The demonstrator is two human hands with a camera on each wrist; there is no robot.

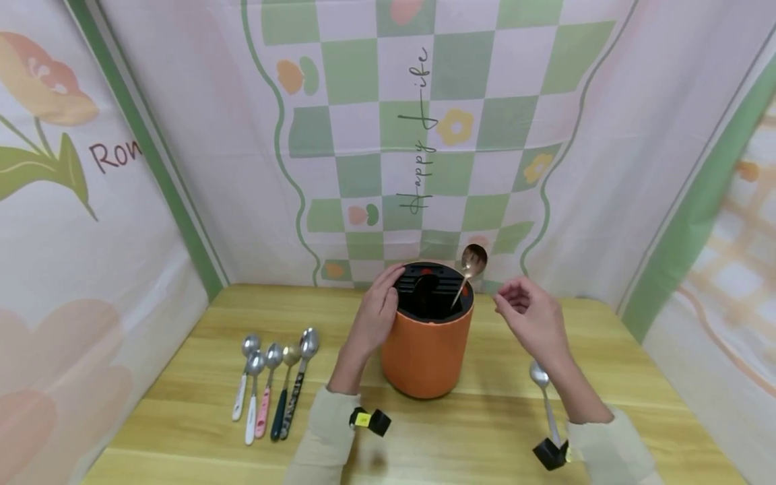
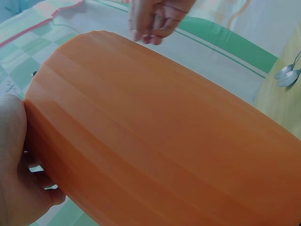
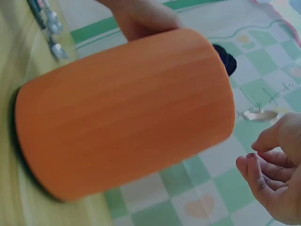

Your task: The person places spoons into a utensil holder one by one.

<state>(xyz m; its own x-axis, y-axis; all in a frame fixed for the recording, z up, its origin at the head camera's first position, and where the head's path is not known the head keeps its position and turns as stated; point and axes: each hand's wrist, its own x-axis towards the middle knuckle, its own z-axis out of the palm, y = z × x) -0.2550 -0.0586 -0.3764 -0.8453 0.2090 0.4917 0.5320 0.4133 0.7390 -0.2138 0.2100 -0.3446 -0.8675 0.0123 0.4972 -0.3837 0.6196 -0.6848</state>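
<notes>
Two pale-sleeved arms point(image 1: 324, 431) reach over the desk point(image 1: 448, 451). Toward its right edge, a steel spoon point(image 1: 548, 407) lies partly behind a black wrist camera point(image 1: 550, 455); five more spoons point(image 1: 265, 404) lie toward the left edge. The left hand point(image 1: 376, 313) rests, fingers nearly straight, against an orange holder point(image 1: 424, 357) near the back edge. Beside the rim, the right hand point(image 1: 533, 316) hovers loosely curled, holding nothing. A gold spoon point(image 1: 475, 261) leans bowl-up in the holder, before a checked curtain point(image 1: 400, 135).

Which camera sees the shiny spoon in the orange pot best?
The head view: the shiny spoon shows its bowl and some handle above the orange pot. The right wrist view shows mainly its bowl, blurred; the left wrist view doesn't show it.
</notes>
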